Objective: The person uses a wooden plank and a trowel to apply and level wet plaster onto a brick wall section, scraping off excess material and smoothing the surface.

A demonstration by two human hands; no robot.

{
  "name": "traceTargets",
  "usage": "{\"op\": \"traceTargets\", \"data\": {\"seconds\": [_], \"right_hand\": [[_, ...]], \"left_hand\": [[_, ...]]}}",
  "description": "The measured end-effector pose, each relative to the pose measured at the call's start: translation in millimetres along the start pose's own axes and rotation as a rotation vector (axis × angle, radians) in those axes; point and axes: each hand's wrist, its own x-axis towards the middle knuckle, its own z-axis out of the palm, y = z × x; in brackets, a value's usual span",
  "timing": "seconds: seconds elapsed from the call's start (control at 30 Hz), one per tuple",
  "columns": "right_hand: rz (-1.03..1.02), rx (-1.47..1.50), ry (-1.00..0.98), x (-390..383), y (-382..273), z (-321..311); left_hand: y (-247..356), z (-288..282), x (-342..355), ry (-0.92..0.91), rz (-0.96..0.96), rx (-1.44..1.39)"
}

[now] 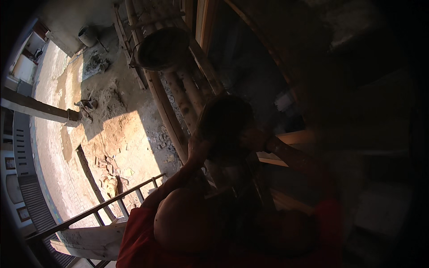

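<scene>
In dim light at the centre, a dark rounded object (223, 118) is between my two hands over wooden poles; I cannot make out what it is. My left hand (199, 144) is closed on its left side and my right hand (255, 140) on its right side, with the fingers mostly in shadow. Farther up the poles (159, 102) rests a dark shallow round pan (163, 48).
A metal railing (119, 203) and a pale board (89, 241) lie at the lower left. Below are sunlit ground with rubble (109, 172), a concrete beam (38, 106) and a bucket (88, 35). Wooden frames (286, 137) are in shadow to the right.
</scene>
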Motion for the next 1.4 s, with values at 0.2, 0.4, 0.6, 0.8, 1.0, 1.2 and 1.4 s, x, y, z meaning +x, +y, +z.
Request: {"op": "traceTargets", "data": {"seconds": [0.2,0.4,0.6,0.8,1.0,1.2,1.4], "right_hand": [[0.051,0.412,0.248,-11.4,-36.8,6.9],[0.292,0.647,0.092,-53.9,-54.7,-89.2],[0.459,0.51,-0.116,-23.6,-72.9,-105.5],[0.673,0.314,-0.081,3.0,-42.0,-90.1],[0.697,0.296,0.084,-25.1,-26.1,-143.6],[0.6,0.2,0.068,14.2,-41.3,-98.5],[0.494,0.256,0.093,4.7,-47.7,-69.9]], "left_hand": [[-3.1,0.6,8.0,-0.089,0.056,-0.205],[-10.0,-8.5,17.3,-0.006,0.064,-0.185],[-13.2,-8.4,17.6,0.004,-0.012,-0.129],[-1.0,-7.9,18.0,0.009,-0.01,-0.171],[11.4,-4.3,6.0,0.114,-0.095,-0.005],[21.5,-4.0,1.1,0.026,-0.045,0.062],[11.2,-8.9,15.9,0.037,-0.093,-0.032]]}}
